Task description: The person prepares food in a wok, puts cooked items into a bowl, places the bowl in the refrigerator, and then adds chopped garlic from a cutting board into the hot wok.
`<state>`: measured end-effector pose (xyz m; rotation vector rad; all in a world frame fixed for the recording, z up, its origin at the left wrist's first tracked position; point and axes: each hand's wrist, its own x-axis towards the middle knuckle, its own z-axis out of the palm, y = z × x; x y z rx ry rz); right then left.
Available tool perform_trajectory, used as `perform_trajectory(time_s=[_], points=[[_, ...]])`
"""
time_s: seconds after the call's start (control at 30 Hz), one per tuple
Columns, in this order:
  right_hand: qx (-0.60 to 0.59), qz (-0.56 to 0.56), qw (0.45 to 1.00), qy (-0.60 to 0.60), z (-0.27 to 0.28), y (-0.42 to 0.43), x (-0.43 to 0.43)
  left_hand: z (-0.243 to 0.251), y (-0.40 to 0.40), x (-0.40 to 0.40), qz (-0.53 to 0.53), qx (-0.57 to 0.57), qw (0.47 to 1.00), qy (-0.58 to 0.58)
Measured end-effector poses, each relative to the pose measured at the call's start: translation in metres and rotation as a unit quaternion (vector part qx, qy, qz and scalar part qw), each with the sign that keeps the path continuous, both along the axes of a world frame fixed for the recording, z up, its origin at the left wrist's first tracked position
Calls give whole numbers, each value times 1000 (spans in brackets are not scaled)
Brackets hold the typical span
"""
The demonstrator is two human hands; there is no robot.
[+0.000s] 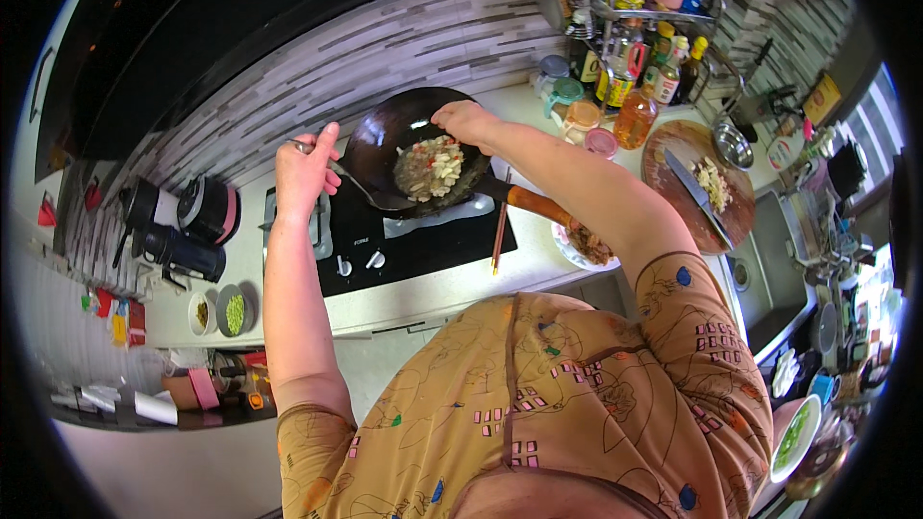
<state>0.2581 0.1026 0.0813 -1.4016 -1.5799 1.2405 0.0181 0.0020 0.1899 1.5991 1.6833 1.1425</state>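
Observation:
My left hand (306, 169) grips the handle of a metal wok spatula (360, 189), whose blade rests inside the near left side of a dark wok (371, 126). The wok stands on a black glass gas hob (404, 252) and holds chopped pale pieces with red bits (433, 169) in bubbling liquid. Over the wok's far right side is my right hand (461, 122), palm down, fingers bunched; whether anything is between them cannot be told. The wok's wooden handle (537, 203) points right, partly beneath my right forearm. A pair of chopsticks (500, 231) lies on the hob's right edge.
A plate of brown food (588, 245) sits near the counter edge. To the right, a round wooden board (663, 151) bears a knife (696, 194) and chopped garlic (714, 184). Jars (580, 119) and bottles (636, 115) stand behind. Bowls (247, 310) are at left; a sink (775, 267) is at right.

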Motion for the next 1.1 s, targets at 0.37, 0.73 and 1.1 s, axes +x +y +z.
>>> perform_trajectory(time_s=[0.37, 0.73, 1.1], points=[[-44, -32, 961, 271, 27, -86, 125, -88, 35, 28, 92, 103, 929, -344], [-86, -312, 796, 512, -40, -223, 267, -41, 16, -4, -5, 20, 999, -42], [-6, -533, 826, 183, -130, -293, 379, -64, 41, 58, -54, 93, 991, -82]])
